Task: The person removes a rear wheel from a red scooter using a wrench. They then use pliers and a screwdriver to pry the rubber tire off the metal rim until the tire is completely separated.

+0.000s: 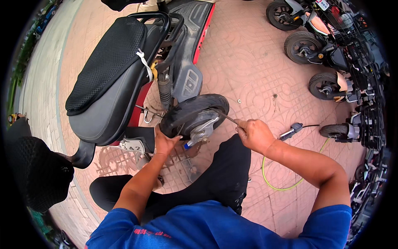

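"From your remote seat, left to right, what could go wrong?"

"My left grip rests on the lower side of a black tyre, at the rear of a scooter. The tyre partly hides the fingers, so I cannot tell how tightly they hold. At right, my right grip is closed firmly around a thin metal rod, whose far end meets the tyre's edge. If a hard pull made that end slip, the rod could spring loose and the left fingers might be pinched."

"And what else is around?"

"Left, a black seat crowds that side of the wheel. Near centre, a dark-trousered leg leaves me little room below the rod. Right, on brick paving, a grey-and-black tool and a yellow-green hose could catch a foot. Far right, parked scooters stand well apart."
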{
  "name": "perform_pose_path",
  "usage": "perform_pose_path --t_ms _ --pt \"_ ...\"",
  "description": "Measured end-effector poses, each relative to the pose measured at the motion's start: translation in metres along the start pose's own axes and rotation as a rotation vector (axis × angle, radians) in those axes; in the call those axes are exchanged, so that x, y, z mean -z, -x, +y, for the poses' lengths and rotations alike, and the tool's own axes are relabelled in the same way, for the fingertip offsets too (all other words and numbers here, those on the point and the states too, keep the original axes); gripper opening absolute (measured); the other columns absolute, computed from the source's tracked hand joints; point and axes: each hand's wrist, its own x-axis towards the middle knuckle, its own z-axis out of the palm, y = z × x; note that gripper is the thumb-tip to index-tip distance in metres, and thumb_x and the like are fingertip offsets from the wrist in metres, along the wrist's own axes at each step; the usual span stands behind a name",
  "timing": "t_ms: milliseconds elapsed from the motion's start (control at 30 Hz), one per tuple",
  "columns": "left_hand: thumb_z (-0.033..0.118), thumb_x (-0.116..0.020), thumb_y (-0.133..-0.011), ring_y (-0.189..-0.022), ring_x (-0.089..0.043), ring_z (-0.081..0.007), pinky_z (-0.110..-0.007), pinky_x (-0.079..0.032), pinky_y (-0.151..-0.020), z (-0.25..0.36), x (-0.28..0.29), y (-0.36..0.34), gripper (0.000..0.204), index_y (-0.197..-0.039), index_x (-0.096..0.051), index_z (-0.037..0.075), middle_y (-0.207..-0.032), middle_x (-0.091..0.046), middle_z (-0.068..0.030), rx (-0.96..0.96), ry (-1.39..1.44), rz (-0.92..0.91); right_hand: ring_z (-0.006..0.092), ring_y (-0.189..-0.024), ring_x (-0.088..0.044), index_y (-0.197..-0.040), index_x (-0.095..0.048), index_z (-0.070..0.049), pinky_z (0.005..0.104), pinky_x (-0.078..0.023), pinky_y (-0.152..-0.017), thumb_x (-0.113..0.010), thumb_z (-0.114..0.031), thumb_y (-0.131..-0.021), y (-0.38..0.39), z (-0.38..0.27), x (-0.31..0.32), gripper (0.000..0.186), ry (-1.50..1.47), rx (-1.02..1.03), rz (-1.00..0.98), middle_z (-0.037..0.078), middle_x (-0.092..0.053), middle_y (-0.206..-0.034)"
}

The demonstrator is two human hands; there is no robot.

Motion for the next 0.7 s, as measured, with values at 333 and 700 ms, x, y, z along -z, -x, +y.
perform_pose_path --t_ms 333,700 --pt "0.031 -0.106 -0.062 -0.128 -0.067 -0.0468 -0.048 -0.054 -0.11 -0.01 -0.003 0.005 0.117 -0.152 -0.04 -0.006 -0.137 -0.066 -0.0324 -0.007 0.007 -0.007 0.0452 -0.083 -0.076 -0.107 -0.079 -0.002 0.0548 -0.062 -0.078 -0.065 -0.018 -0.098 -0.002 -0.031 -0.008 0.023 0.082 -0.014 0.051 0.028 -0.075 -0.084" --pt "0.022 -0.106 -0.063 -0.127 -0.067 -0.0454 -0.046 -0.053 -0.111 0.012 0.01 0.002 0.111 -0.15 -0.043 -0.008 -0.135 -0.066 -0.0312 -0.047 0.07 -0.016 0.0457 -0.09 -0.075 -0.121 -0.082 -0.007 0.053 -0.061 -0.086 -0.068 -0.022 -0.099 -0.001 -0.02 0.016 0.03 0.014 -0.06 -0.034 0.026 -0.077 -0.094"
